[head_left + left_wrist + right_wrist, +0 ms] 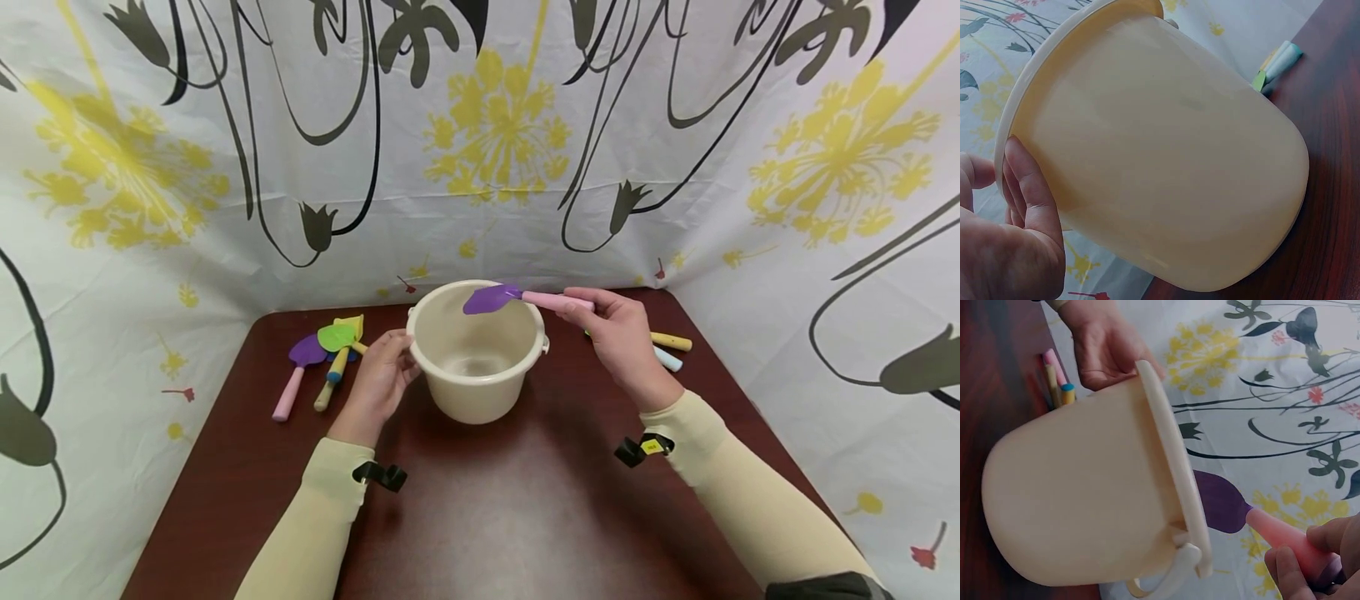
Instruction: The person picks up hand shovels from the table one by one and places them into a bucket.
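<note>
A cream plastic bucket (477, 400) stands upright on the table. My left hand (384, 379) holds its rim at the left side, fingers under the lip on the outside and thumb at the rim, as the left wrist view shows. A toy shovel with a purple blade (489, 298) and pink handle is pinched by its handle in my right hand (621, 333). Its blade points left over the bucket's mouth; in the right wrist view the blade (1219, 501) is partly hidden behind the bucket's rim.
Left of the bucket lie several toy tools, among them another purple shovel (306, 350) and a green one (336, 337). Behind my right hand lie a yellow handle (671, 341) and a pale blue handle (667, 359). Patterned cloth (495, 225) hangs beyond the dark table (480, 517).
</note>
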The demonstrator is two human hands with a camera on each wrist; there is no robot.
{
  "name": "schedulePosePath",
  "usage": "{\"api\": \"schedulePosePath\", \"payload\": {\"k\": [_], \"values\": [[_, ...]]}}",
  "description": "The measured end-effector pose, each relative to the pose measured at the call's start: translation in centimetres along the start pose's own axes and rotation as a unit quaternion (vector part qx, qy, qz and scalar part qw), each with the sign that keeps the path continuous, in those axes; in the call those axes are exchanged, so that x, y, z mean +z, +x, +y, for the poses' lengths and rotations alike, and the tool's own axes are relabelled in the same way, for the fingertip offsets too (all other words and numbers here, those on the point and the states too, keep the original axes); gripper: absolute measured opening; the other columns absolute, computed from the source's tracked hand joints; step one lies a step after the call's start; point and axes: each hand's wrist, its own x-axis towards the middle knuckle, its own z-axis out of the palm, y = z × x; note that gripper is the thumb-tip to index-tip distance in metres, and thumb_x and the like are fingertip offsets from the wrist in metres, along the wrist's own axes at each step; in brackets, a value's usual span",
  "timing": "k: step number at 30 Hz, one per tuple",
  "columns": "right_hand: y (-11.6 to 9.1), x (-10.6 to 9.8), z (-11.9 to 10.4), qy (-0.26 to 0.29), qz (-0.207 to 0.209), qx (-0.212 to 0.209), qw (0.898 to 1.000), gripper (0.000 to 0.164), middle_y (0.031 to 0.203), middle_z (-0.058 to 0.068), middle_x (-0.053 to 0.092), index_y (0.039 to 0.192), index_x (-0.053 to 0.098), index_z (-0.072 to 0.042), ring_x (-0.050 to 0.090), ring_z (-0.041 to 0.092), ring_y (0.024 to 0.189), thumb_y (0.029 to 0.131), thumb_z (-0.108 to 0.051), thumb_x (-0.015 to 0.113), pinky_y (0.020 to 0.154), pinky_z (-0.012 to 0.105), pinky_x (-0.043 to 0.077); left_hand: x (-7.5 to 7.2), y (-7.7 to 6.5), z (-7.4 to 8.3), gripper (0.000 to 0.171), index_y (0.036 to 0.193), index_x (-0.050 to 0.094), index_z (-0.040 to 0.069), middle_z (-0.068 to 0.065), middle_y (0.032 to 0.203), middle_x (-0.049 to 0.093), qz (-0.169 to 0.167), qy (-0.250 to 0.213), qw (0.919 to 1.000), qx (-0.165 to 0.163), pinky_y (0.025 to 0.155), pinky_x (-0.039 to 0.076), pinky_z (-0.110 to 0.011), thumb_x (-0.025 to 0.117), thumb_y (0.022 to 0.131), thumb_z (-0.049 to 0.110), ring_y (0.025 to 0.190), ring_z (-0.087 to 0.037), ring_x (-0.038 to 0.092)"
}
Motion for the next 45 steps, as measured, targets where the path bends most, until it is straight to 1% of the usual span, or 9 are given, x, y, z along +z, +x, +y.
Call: {"api": "schedulePosePath", "payload": {"k": [2,4,15,22,28,34,39,41,45], "values": [[0.0,0.4,0.3,0.004,0.002,-0.002,1.000,0.036,0.117,0.006,0.082,0.129,0.082,-0.010,0.071,0.012,0.116,0.102,-0.033,0.084,0.092,0.024,0.055,0.0,0.0,0.0,0.026,0.130,0.060,-0.002,-0.015,0.122,0.062,-0.001,-0.001,1.0000,0.001,0.076,0.059,-0.024,0.059,0.112,0.016,0.088,-0.015,0.061],[-0.1,0.7,0.4,0.014,-0.004,-0.010,1.000,0.035,0.118,0.007,0.083,0.130,0.081,-0.007,0.072,0.014,0.120,0.103,-0.030,0.083,0.097,0.025,0.057,0.0,0.0,0.1,0.026,0.130,0.060,-0.001,-0.015,0.122,0.062,-0.002,-0.001,1.0000,0.001,0.077,0.059,-0.023,0.059,0.111,0.016,0.089,-0.015,0.062],[0.0,2.2,0.9,-0.022,-0.031,-0.010,0.999,0.033,0.115,0.006,0.083,0.127,0.083,-0.011,0.073,0.016,0.116,0.104,-0.034,0.081,0.095,0.027,0.058,-0.2,0.2,-0.1,0.025,0.129,0.061,-0.001,-0.014,0.120,0.063,0.001,-0.004,1.0000,0.000,0.078,0.060,-0.024,0.059,0.111,0.016,0.088,-0.015,0.062],[-0.1,2.7,1.0,-0.040,-0.032,-0.006,0.999,0.035,0.118,0.007,0.081,0.127,0.083,-0.010,0.067,0.016,0.103,0.101,-0.034,0.085,0.081,0.026,0.055,-0.1,0.2,-0.2,0.026,0.130,0.059,-0.004,-0.015,0.117,0.064,0.000,-0.011,0.9999,0.006,0.076,0.059,-0.024,0.059,0.111,0.014,0.085,-0.015,0.062],[-0.3,2.9,0.8,-0.032,-0.054,-0.003,0.998,0.038,0.119,0.002,0.083,0.133,0.080,-0.009,0.067,0.018,0.104,0.106,-0.035,0.077,0.081,0.027,0.054,-0.1,0.2,-0.2,0.028,0.131,0.058,-0.005,-0.016,0.115,0.064,-0.002,-0.010,0.9999,0.011,0.075,0.059,-0.024,0.059,0.110,0.013,0.084,-0.015,0.062],[0.0,3.1,1.0,-0.045,-0.061,0.004,0.997,0.041,0.108,0.010,0.081,0.133,0.081,-0.010,0.061,0.021,0.085,0.104,-0.039,0.079,0.071,0.030,0.052,-0.1,0.3,-0.2,0.026,0.130,0.060,-0.004,-0.015,0.115,0.065,0.000,-0.009,0.9999,0.009,0.075,0.059,-0.024,0.061,0.110,0.014,0.084,-0.015,0.061],[0.1,3.4,0.9,-0.054,-0.067,0.004,0.996,0.034,0.103,0.015,0.080,0.129,0.083,-0.012,0.065,0.030,0.087,0.104,-0.036,0.080,0.070,0.028,0.054,0.0,0.4,-0.3,0.024,0.127,0.060,-0.004,-0.014,0.112,0.065,0.002,-0.010,0.9999,0.008,0.074,0.059,-0.024,0.061,0.109,0.012,0.083,-0.015,0.061],[0.2,3.5,0.8,-0.055,-0.072,0.001,0.996,0.032,0.102,0.013,0.080,0.127,0.084,-0.014,0.066,0.033,0.089,0.103,-0.036,0.081,0.070,0.028,0.055,0.0,0.4,-0.3,0.022,0.125,0.060,-0.003,-0.013,0.109,0.065,0.002,-0.011,0.9999,0.008,0.074,0.058,-0.025,0.061,0.109,0.012,0.083,-0.015,0.061],[0.5,3.8,0.8,-0.063,-0.079,-0.010,0.995,0.032,0.102,0.007,0.081,0.126,0.084,-0.015,0.067,0.023,0.087,0.102,-0.036,0.083,0.070,0.027,0.055,0.0,0.3,-0.2,0.019,0.123,0.060,-0.001,-0.012,0.107,0.064,0.003,-0.010,0.9999,0.007,0.074,0.058,-0.024,0.061,0.109,0.012,0.083,-0.015,0.061]]}}
